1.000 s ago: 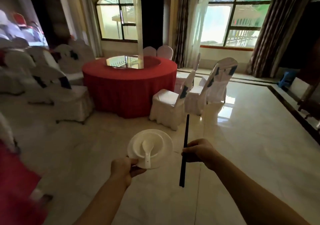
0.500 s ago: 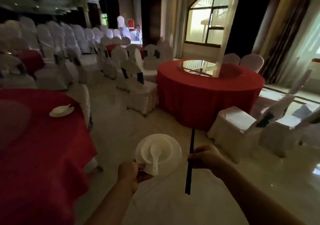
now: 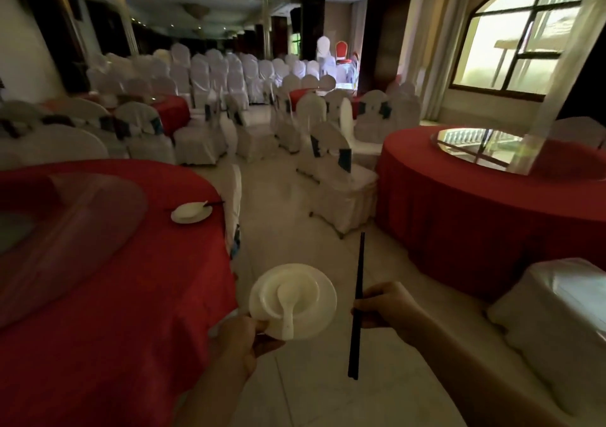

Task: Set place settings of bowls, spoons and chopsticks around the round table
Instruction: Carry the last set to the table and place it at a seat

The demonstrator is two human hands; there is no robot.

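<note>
Closest in, a person's left hand [image 3: 241,338] pinches the near rim of a white plate [image 3: 323,315], thumb on top and fingers curled beneath. A white bowl [image 3: 306,287] sits on the plate, and a white spoon [image 3: 286,308] lies in the bowl with its handle pointing back over the rim toward the person. Just to the right, the right hand [image 3: 388,305] is closed in a fist around a pair of black chopsticks [image 3: 360,269], held nearly upright with ends showing above and below the fist. Both hands are raised over a pale tiled floor [image 3: 328,394].

To the left stands a round worktop [image 3: 131,295] draped in red cloth, with a glass turntable [image 3: 65,223] at its middle. Near its far edge lies a laid setting [image 3: 191,213]: plate, bowl, spoon, and dark chopsticks beside it.

To the right, a white-covered chair [image 3: 557,311], then a second red worktop [image 3: 475,213] with its own turntable. More covered chairs [image 3: 341,180] stand between the two, and rows of them fill the dim hall beyond. An arched window [image 3: 524,39] glows at far right.
</note>
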